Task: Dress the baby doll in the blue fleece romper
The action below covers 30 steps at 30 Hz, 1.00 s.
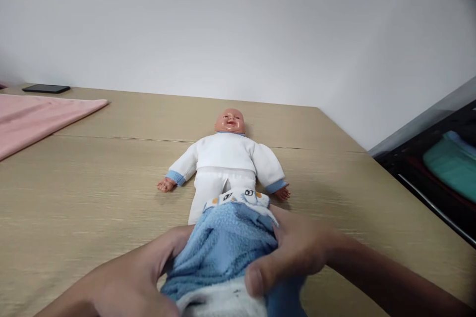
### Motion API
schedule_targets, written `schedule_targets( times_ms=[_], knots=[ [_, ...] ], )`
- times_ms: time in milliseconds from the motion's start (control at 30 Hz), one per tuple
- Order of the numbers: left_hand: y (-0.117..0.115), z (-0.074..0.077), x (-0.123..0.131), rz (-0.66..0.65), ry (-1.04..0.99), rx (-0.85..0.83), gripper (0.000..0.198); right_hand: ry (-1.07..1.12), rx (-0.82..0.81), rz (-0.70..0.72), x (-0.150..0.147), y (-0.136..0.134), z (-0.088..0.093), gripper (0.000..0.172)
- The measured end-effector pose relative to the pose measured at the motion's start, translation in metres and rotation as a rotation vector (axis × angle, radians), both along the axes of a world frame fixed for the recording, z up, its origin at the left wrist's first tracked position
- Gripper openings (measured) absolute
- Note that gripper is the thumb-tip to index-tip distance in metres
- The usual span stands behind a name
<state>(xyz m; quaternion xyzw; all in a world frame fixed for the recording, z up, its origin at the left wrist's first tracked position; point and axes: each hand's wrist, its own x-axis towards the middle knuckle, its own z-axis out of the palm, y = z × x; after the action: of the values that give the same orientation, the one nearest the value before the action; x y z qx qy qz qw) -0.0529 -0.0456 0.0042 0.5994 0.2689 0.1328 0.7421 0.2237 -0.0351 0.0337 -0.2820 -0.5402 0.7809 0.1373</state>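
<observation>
open table point(111, 193) on both sides of the doll point(226, 152), pink cloth point(40, 118) at far left, wall point(186, 34) behind, blue cloth point(230, 242) between left hand point(136, 277) and right hand point(297, 245) blocking the near approach

The left hand point(136, 280) and right hand point(299, 245) are both bare, as are the left wrist point(80, 287) and slim right forearm point(386, 275). The right thumb point(257, 277) has a rounded tip and short nail; the left fingertips are hidden.
</observation>
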Motion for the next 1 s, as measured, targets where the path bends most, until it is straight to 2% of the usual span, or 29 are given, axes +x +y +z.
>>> schedule_targets(
  times_ms=[67,133,200,267,300,367,467,600,700,767,867,933,1000],
  knots=[
    [-0.004,0.002,0.003,0.015,0.049,-0.073,0.105,0.019,-0.045,0.068,-0.004,0.004,-0.005,0.057],
    [-0.009,0.004,0.004,0.080,0.157,-0.084,0.095,0.058,0.007,0.091,-0.010,0.003,-0.007,0.060],
    [-0.016,0.002,0.002,0.133,0.265,-0.058,0.077,0.058,0.181,0.004,-0.016,-0.003,-0.008,0.054],
    [-0.022,-0.002,0.000,0.206,0.327,-0.013,0.064,-0.005,0.425,-0.155,-0.021,-0.013,-0.005,0.034],
    [-0.024,-0.004,-0.001,0.260,0.337,0.017,0.064,-0.046,0.541,-0.226,-0.023,-0.017,-0.002,0.026],
    [-0.025,-0.007,-0.001,0.383,0.341,0.085,0.072,-0.099,0.710,-0.315,-0.027,-0.023,0.003,0.022],
    [-0.018,-0.007,0.006,0.514,0.306,0.218,0.081,-0.133,0.830,-0.409,-0.032,-0.021,0.005,0.026],
    [-0.002,-0.004,0.017,0.560,0.205,0.346,0.074,-0.240,0.910,-0.516,-0.033,-0.007,-0.003,0.017],
    [0.004,-0.004,0.019,0.531,0.167,0.350,0.071,-0.431,0.987,-0.500,-0.031,0.001,-0.008,0.010],
    [0.004,-0.006,0.017,0.519,0.160,0.329,0.071,-0.568,1.055,-0.468,-0.030,0.003,-0.008,0.013],
    [0.001,-0.009,0.014,0.521,0.193,0.307,0.069,-0.615,1.135,-0.397,-0.029,0.005,-0.003,0.008],
    [-0.002,-0.010,0.012,0.499,0.225,0.312,0.064,-0.605,1.100,-0.318,-0.028,0.006,0.001,0.006],
    [-0.007,-0.010,0.008,0.466,0.247,0.321,0.059,-0.610,0.985,-0.198,-0.027,0.005,0.006,0.008]
  ],
)
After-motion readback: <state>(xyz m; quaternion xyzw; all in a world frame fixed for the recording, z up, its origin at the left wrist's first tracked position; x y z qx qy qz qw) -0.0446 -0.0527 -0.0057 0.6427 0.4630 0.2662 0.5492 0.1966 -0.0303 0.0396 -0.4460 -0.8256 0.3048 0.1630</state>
